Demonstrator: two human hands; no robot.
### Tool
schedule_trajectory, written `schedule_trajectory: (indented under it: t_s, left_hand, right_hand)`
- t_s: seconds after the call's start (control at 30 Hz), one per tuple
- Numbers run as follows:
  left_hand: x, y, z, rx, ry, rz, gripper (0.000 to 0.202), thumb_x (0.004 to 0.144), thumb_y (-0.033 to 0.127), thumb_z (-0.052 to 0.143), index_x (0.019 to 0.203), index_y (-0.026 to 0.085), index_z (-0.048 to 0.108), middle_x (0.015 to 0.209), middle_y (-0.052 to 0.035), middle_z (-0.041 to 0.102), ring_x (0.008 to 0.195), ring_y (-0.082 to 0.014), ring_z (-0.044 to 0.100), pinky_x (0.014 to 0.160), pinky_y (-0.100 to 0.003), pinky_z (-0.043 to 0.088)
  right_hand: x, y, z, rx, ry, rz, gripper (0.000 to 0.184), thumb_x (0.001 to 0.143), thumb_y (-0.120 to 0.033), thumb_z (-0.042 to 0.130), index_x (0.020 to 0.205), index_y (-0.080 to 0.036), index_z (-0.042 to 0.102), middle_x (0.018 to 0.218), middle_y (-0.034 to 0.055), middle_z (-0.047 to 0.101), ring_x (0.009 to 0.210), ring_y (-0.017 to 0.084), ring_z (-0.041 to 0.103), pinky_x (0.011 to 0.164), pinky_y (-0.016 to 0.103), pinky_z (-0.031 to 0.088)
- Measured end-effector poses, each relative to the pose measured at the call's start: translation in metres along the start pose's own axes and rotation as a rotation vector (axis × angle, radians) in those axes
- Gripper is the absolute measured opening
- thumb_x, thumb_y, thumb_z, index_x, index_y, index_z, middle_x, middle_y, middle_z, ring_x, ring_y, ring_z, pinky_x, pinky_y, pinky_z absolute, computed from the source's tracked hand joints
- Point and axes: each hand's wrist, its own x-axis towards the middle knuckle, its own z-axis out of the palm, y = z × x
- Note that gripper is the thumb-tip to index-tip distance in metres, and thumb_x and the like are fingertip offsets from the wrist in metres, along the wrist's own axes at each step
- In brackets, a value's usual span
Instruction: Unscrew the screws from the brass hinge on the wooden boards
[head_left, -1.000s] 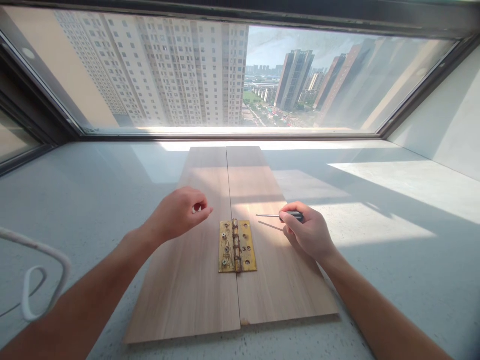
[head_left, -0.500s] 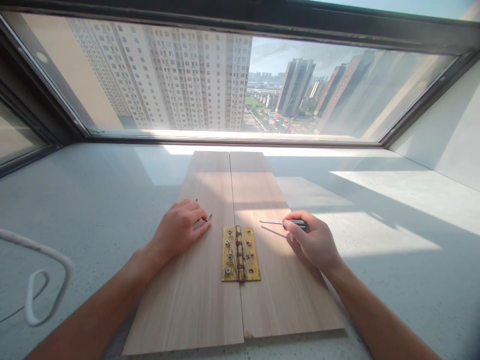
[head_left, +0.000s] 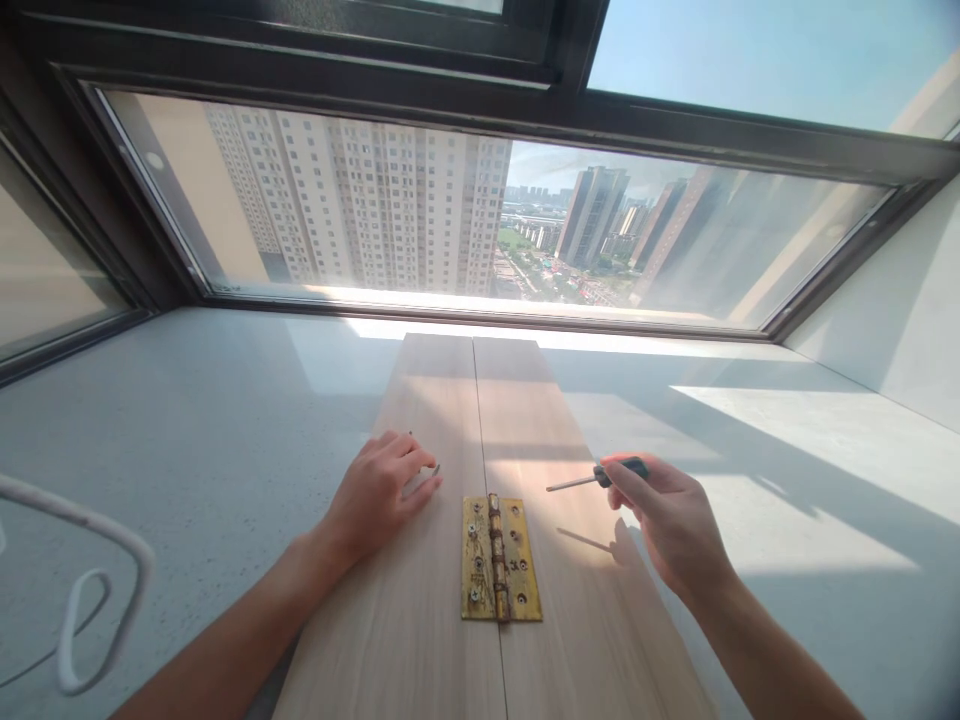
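Observation:
My left hand [head_left: 390, 492] rests on the left wooden board [head_left: 397, 620], thumb and index finger closing at a small screw [head_left: 437, 469]. Just past its knuckles the tip of another screw [head_left: 410, 434] shows. In my right hand [head_left: 671, 515] is a screwdriver [head_left: 621, 472] with a dark handle, held above the right board [head_left: 592, 630], its shaft pointing left. A worn brass hinge [head_left: 501, 560] spans the seam between the two boards. Screw heads sit in some holes of its left leaf; the right leaf shows several holes.
A white cable or bent tube [head_left: 112, 535] lies at the left. The boards lie on a pale speckled sill [head_left: 225, 400] below a dark-framed window [head_left: 570, 120]. A white wall [head_left: 892, 270] rises at the right.
The view has tilted upward, so everything sits lower. My right hand has drawn back right with the screwdriver, lifting it from the board. My left hand stays by the screw.

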Motion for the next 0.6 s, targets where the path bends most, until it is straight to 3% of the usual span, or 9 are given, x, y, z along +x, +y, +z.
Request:
schedule_trajectory:
  t_s: [0.1, 0.17, 0.23, 0.33, 0.4, 0.53, 0.6]
  left_hand:
    - [0.006, 0.001, 0.002, -0.057, 0.029, -0.008, 0.024, 0.092, 0.027, 0.046, 0.078, 0.017, 0.063, 0.079, -0.0049, 0.062, 0.081, -0.0193, 0.053, 0.076, -0.034, 0.038]
    - [0.010, 0.002, 0.005, -0.093, 0.051, -0.018, 0.030, 0.093, 0.027, 0.043, 0.071, 0.017, 0.060, 0.072, -0.0035, 0.060, 0.078, -0.0182, 0.052, 0.075, -0.033, 0.037]
    - [0.014, 0.003, 0.008, -0.108, 0.077, -0.039, 0.034, 0.094, 0.028, 0.041, 0.066, 0.016, 0.055, 0.066, -0.0026, 0.057, 0.073, -0.0172, 0.050, 0.072, -0.032, 0.035]
    - [0.014, 0.004, 0.012, -0.101, 0.112, -0.066, 0.039, 0.096, 0.030, 0.037, 0.060, 0.016, 0.047, 0.062, -0.0018, 0.052, 0.067, -0.0159, 0.047, 0.068, -0.031, 0.033]
    - [0.011, 0.005, 0.013, -0.105, 0.125, -0.053, 0.037, 0.095, 0.030, 0.038, 0.062, 0.016, 0.048, 0.062, -0.0015, 0.051, 0.067, -0.0158, 0.046, 0.067, -0.031, 0.032]
    - [0.005, 0.007, 0.014, -0.104, 0.150, -0.003, 0.031, 0.093, 0.029, 0.043, 0.065, 0.016, 0.050, 0.064, -0.0016, 0.052, 0.067, -0.0160, 0.046, 0.066, -0.030, 0.031]
    - [0.005, 0.008, 0.014, -0.098, 0.159, 0.022, 0.030, 0.092, 0.028, 0.045, 0.065, 0.016, 0.050, 0.065, -0.0015, 0.053, 0.067, -0.0158, 0.045, 0.065, -0.030, 0.030]
  right_hand:
    - [0.011, -0.031, 0.004, 0.095, -0.035, -0.024, 0.033, 0.068, -0.048, 0.072, 0.079, -0.017, 0.070, 0.070, 0.0044, 0.062, 0.067, 0.017, 0.056, 0.066, 0.033, 0.047]
    - [0.016, -0.059, 0.012, 0.260, -0.147, 0.015, 0.029, 0.070, -0.040, 0.071, 0.088, -0.017, 0.071, 0.081, 0.0069, 0.065, 0.079, 0.021, 0.059, 0.074, 0.036, 0.048]
    - [0.017, -0.085, 0.025, 0.424, -0.290, 0.050, 0.018, 0.069, -0.024, 0.067, 0.085, -0.017, 0.071, 0.079, 0.0056, 0.064, 0.080, 0.020, 0.060, 0.078, 0.036, 0.047]
    - [0.010, -0.107, 0.051, 0.668, -0.352, -0.009, 0.014, 0.062, -0.013, 0.055, 0.069, -0.020, 0.064, 0.062, -0.0017, 0.053, 0.063, 0.015, 0.054, 0.070, 0.033, 0.045]
    - [0.004, -0.108, 0.069, 0.759, -0.353, -0.038, 0.008, 0.067, -0.016, 0.054, 0.066, -0.020, 0.060, 0.056, -0.0037, 0.046, 0.057, 0.012, 0.048, 0.065, 0.030, 0.043]
    - [-0.004, -0.091, 0.095, 0.737, -0.402, 0.016, 0.026, 0.085, -0.032, 0.050, 0.063, -0.019, 0.053, 0.048, -0.0062, 0.035, 0.047, 0.009, 0.032, 0.051, 0.026, 0.033]
    - [-0.003, -0.081, 0.102, 0.729, -0.412, 0.040, 0.024, 0.085, -0.031, 0.052, 0.064, -0.019, 0.053, 0.048, -0.0062, 0.037, 0.046, 0.009, 0.033, 0.050, 0.026, 0.031]
